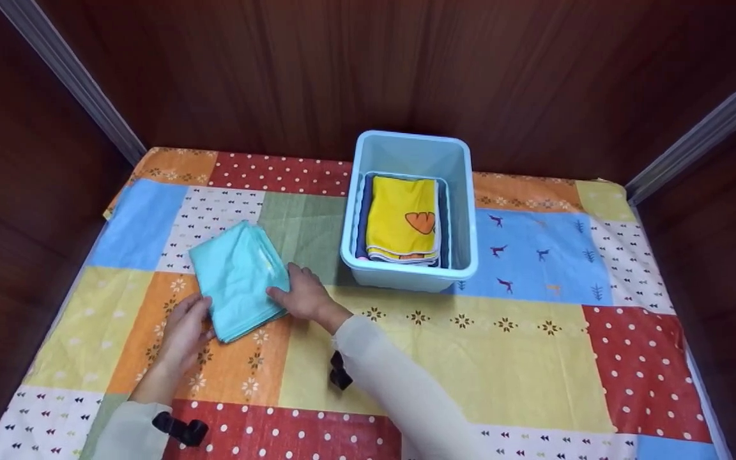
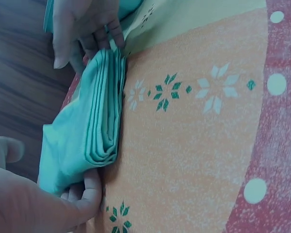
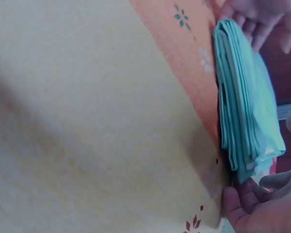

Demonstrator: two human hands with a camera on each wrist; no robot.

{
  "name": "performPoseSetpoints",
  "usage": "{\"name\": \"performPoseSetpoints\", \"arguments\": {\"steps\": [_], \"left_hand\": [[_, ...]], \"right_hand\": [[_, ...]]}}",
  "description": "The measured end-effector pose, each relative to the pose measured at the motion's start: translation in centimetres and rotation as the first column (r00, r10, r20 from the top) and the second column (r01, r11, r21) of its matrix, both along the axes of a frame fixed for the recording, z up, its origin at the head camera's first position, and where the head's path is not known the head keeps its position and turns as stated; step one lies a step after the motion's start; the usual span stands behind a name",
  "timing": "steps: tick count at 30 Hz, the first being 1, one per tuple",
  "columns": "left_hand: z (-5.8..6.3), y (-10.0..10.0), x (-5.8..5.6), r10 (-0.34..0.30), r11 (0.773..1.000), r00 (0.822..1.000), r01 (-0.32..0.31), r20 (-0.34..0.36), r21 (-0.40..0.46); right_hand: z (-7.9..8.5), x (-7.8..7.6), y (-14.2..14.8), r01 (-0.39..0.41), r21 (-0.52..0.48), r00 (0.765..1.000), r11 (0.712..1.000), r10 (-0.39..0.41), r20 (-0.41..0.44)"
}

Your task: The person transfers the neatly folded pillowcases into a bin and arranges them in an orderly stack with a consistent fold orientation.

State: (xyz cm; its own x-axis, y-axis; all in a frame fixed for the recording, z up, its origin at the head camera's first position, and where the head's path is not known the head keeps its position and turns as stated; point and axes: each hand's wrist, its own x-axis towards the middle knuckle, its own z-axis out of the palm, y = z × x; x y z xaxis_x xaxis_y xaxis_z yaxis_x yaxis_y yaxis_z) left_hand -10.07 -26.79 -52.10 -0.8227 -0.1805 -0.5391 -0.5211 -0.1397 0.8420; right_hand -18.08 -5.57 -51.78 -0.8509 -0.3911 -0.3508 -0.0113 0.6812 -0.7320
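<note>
Left hand [image 1: 186, 329]: we see thumb and fingers apart, fingertips tucked under the left edge of a rectangular, many-layered turquoise cloth [image 1: 240, 281].
Turquoise cloth: it lies folded between both hands' fingers on a multicoloured patchwork-print tablecloth [image 1: 502, 370].
Right hand [image 1: 309, 297]: we see fingers against the cloth's right end, thumb apart from them.
Pale-blue rectangular plastic bin [image 1: 406, 278]: we spot a folded yellow cloth [image 1: 400, 207] inside.
</note>
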Motion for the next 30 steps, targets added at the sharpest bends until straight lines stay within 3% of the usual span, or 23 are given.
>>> {"name": "performPoseSetpoints", "arguments": {"steps": [4, 7, 21, 30], "left_hand": [[-0.15, -0.39, -0.16, -0.01, 1.0, 0.999, 0.01, 0.038, 0.0], [-0.24, -0.38, -0.21, -0.032, 0.999, 0.998, 0.032, 0.048, -0.005], [-0.75, 0.1, -0.22, -0.065, 0.996, 0.998, 0.065, 0.0, 0.053], [-0.88, 0.32, -0.38, -0.052, 0.996, 0.999, 0.051, 0.014, 0.071]], "right_hand": [[-0.39, 0.0, 0.33, 0.075, -0.12, 0.996, 0.99, -0.068, 0.06], [-0.52, -0.02, 0.5, 0.111, -0.156, 0.992, 0.982, -0.099, 0.079], [-0.71, -0.02, 0.68, 0.087, -0.166, 0.996, 0.982, -0.082, 0.043], [-0.63, 0.22, 0.71, 0.16, -0.221, 0.983, 0.962, -0.134, 0.128]]}}
